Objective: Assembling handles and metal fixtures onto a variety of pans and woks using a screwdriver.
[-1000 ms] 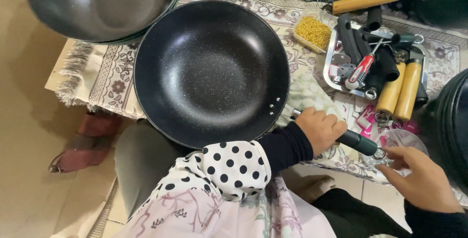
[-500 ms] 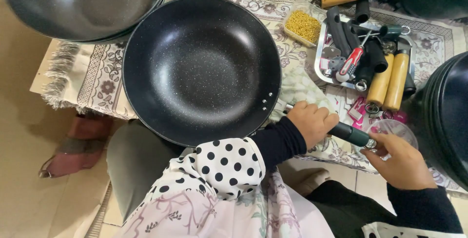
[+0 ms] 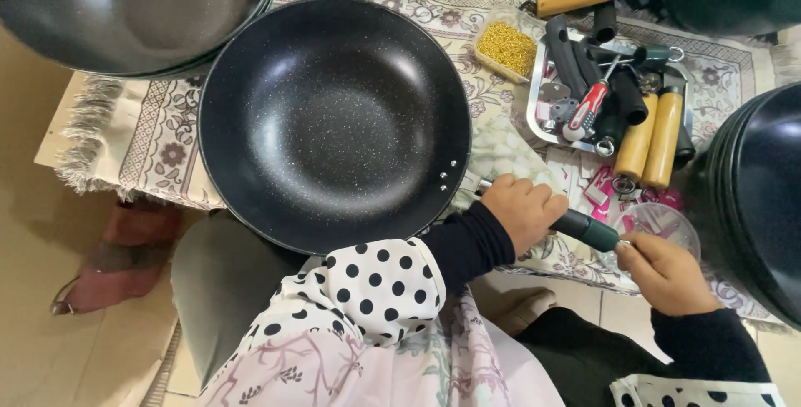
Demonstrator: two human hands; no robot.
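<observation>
A black speckled wok [image 3: 334, 123] rests over my lap and the edge of a patterned cloth. Its dark handle [image 3: 584, 228] sticks out to the right. My left hand [image 3: 521, 209] is wrapped around the handle close to the pan rim. At the handle's far end my right hand [image 3: 663, 272] pinches something small, which my fingers hide. Both arms wear dark sleeves under polka-dot cuffs.
A metal tray [image 3: 542, 115] holds a red screwdriver [image 3: 586, 109], black handles and two wooden handles [image 3: 651, 140]. A small tub of yellow bits [image 3: 505, 47] sits beside it. More woks lie at top left [image 3: 133, 7] and right [image 3: 759, 198]. A clear plastic cup [image 3: 659, 222] stands near my right hand.
The view has shifted a little. My right hand has drawn in closer to the end of the handle; my left hand keeps its grip.
</observation>
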